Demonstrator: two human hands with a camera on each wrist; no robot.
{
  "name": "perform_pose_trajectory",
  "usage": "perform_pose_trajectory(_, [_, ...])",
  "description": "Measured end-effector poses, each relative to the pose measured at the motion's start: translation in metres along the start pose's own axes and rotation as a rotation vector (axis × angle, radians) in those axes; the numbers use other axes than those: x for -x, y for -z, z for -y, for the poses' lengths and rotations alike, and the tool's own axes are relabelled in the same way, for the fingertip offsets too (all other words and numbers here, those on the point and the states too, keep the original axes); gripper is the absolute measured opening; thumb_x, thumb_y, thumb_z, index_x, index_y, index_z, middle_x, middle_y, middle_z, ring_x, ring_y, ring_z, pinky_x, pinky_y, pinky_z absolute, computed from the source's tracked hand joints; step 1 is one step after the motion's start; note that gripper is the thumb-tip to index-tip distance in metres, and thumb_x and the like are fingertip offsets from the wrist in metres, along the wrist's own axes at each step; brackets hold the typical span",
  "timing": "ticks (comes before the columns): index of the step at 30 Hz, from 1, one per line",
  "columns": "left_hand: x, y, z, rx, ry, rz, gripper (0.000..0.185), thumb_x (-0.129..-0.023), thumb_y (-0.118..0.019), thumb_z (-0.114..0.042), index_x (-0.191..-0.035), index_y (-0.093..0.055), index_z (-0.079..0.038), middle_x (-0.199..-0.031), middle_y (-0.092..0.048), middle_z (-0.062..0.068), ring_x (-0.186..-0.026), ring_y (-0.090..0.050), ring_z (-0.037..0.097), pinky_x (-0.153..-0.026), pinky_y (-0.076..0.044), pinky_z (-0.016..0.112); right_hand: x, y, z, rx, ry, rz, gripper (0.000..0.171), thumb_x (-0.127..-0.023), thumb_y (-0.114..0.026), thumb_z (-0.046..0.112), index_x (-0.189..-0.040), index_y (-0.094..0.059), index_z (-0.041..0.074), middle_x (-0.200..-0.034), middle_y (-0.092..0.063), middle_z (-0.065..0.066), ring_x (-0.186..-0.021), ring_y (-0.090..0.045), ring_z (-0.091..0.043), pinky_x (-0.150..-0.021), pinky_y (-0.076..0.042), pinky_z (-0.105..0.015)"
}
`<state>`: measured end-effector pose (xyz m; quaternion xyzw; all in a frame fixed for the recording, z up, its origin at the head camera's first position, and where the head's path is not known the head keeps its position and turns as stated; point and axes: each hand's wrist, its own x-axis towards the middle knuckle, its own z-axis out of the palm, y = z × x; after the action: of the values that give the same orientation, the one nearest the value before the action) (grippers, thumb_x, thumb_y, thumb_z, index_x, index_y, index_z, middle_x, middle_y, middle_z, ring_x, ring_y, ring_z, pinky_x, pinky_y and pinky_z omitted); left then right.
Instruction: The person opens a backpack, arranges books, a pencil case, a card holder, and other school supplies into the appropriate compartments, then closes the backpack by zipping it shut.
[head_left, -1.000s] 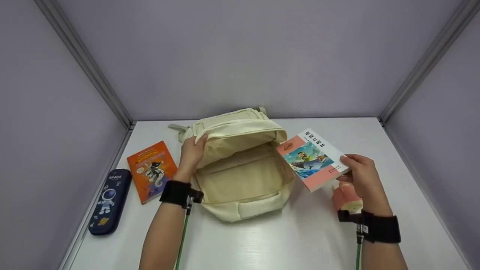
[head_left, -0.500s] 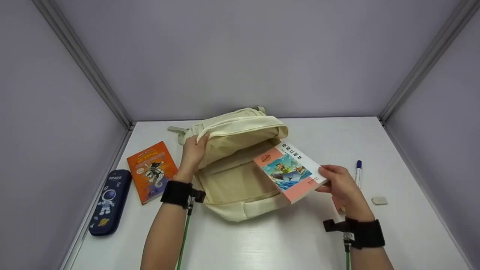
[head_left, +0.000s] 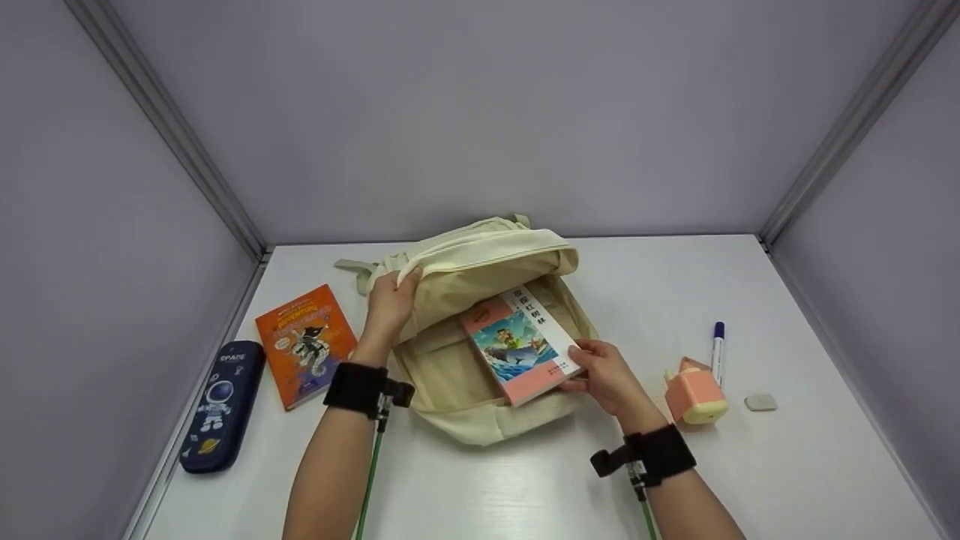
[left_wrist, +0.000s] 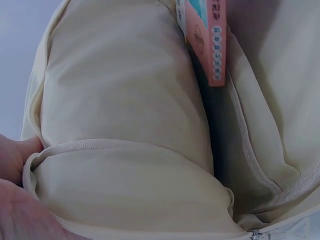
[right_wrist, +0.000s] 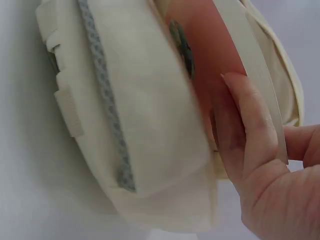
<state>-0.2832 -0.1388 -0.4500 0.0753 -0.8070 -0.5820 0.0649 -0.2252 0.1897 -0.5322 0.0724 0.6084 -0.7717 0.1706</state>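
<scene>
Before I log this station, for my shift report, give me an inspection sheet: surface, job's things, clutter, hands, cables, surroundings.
Surface: white table, glossy.
Job's things: cream backpack, open; pink-and-white book, partly inside.
Clutter: orange book and navy case, left; pink-and-yellow object, marker and eraser-like block, right.
Hands: left hand grips the raised flap; right hand grips the pink-and-white book.
Cables: one green cable at each wrist.
Surroundings: pale walls, metal corner strips.

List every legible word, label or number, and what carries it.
"SPACE": dark blue pencil case.
"ADVENTURE", slightly blurred: orange paperback; other lettering too blurred.
"红树林", after two blurrier characters: pink-and-white paperback; small print and spine text unreadable.
Blue-capped marker: any barrel print too small to read.
</scene>
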Motion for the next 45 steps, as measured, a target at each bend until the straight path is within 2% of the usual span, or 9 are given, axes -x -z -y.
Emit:
perform_pose_trajectory(5, [0.0, 0.0, 0.0, 0.02, -0.001, 0.004, 0.038, -0.101, -0.056, -0.028, -0.068, -0.049, -0.011, -0.059, -0.036, -0.003, -0.053, -0.035, 0.01, -0.049, -0.028, 0.024, -0.005, -0.005, -0.013, 0.022, -0.036, -0.003, 0.043, -0.106, -0.044, 0.011, -0.138, -0.036, -0.015, -0.114, -0.058, -0.024, -0.092, -0.067, -0.024, -0.073, -0.056, -0.029])
perform_pose_trajectory(13, [0.0, 0.002, -0.002, 0.01, -0.007, 0.005, 0.038, -0.101, -0.055, -0.029, -0.068, -0.048, -0.012, -0.06, -0.038, -0.003, -0.053, -0.037, 0.01, -0.049, -0.03, 0.024, -0.001, -0.003, -0.011, -0.004, -0.056, 0.095, 0.036, -0.104, -0.041, 0.002, -0.132, -0.038, -0.019, -0.104, -0.063, -0.018, -0.085, -0.067, -0.019, -0.07, -0.054, -0.023])
perform_pose_trajectory(19, [0.0, 0.001, -0.002, -0.026, -0.014, 0.009, 0.038, -0.101, -0.056, -0.03, -0.068, -0.049, -0.012, -0.06, -0.035, -0.003, -0.055, -0.034, 0.012, -0.051, -0.028, 0.025, -0.012, -0.022, -0.014, -0.059, -0.061, -0.024, 0.043, -0.104, -0.042, 0.0, -0.141, -0.03, -0.017, -0.108, -0.056, -0.02, -0.085, -0.065, -0.02, -0.079, -0.055, -0.028])
perform_pose_trajectory(23, [-0.001, 0.0, -0.001, -0.034, -0.017, 0.011, 0.038, -0.101, -0.056, -0.03, -0.068, -0.049, -0.012, -0.059, -0.035, -0.005, -0.054, -0.034, 0.011, -0.05, -0.028, 0.025, -0.022, -0.034, -0.016, -0.086, -0.05, -0.102, 0.05, -0.102, -0.046, -0.001, -0.143, -0.024, -0.019, -0.107, -0.049, -0.021, -0.076, -0.061, -0.017, -0.079, -0.055, -0.028])
perform_pose_trajectory(29, [-0.001, 0.0, 0.0, -0.026, -0.008, -0.003, 0.038, -0.101, -0.057, -0.029, -0.068, -0.049, -0.012, -0.06, -0.035, -0.004, -0.054, -0.033, 0.012, -0.05, -0.027, 0.025, -0.032, -0.044, -0.016, 0.008, -0.04, -0.132, 0.046, -0.099, -0.054, 0.0, -0.134, -0.033, -0.022, -0.102, -0.053, -0.024, -0.072, -0.066, -0.018, -0.075, -0.056, -0.029])
perform_pose_trajectory(33, [-0.002, -0.001, 0.001, -0.024, -0.005, -0.002, 0.039, -0.101, -0.057, -0.029, -0.067, -0.048, -0.012, -0.059, -0.035, -0.004, -0.053, -0.033, 0.011, -0.05, -0.027, 0.025, -0.035, -0.047, -0.013, 0.171, -0.039, -0.125, 0.053, -0.098, -0.059, 0.004, -0.138, -0.035, -0.02, -0.107, -0.06, -0.03, -0.077, -0.071, -0.027, -0.07, -0.057, -0.031])
perform_pose_trajectory(36, [-0.001, -0.001, 0.001, -0.023, -0.005, 0.0, 0.04, -0.101, -0.057, -0.03, -0.067, -0.047, -0.012, -0.059, -0.035, -0.004, -0.052, -0.033, 0.011, -0.049, -0.027, 0.025, -0.038, -0.049, -0.012, 0.228, -0.028, -0.115, 0.055, -0.098, -0.06, 0.005, -0.138, -0.034, -0.021, -0.107, -0.063, -0.032, -0.081, -0.072, -0.03, -0.071, -0.057, -0.032])
perform_pose_trajectory(42, [0.0, 0.0, 0.001, 0.01, -0.016, 0.013, 0.041, -0.101, -0.056, -0.029, -0.066, -0.044, -0.012, -0.058, -0.035, -0.003, -0.05, -0.032, 0.01, -0.049, -0.026, 0.024, -0.047, -0.054, -0.012, 0.207, 0.019, -0.124, 0.024, -0.096, -0.056, -0.006, -0.116, -0.055, -0.02, -0.1, -0.065, -0.026, -0.092, -0.069, -0.03, -0.083, -0.054, -0.033])
perform_pose_trajectory(45, [0.0, 0.0, 0.0, 0.01, -0.019, 0.005, 0.041, -0.101, -0.057, -0.028, -0.065, -0.045, -0.012, -0.058, -0.035, -0.003, -0.05, -0.032, 0.01, -0.048, -0.026, 0.024, -0.048, -0.056, -0.013, 0.16, 0.035, -0.095, 0.034, -0.095, -0.052, -0.011, -0.126, -0.046, -0.022, -0.11, -0.062, -0.032, -0.104, -0.065, -0.035, -0.09, -0.051, -0.036])
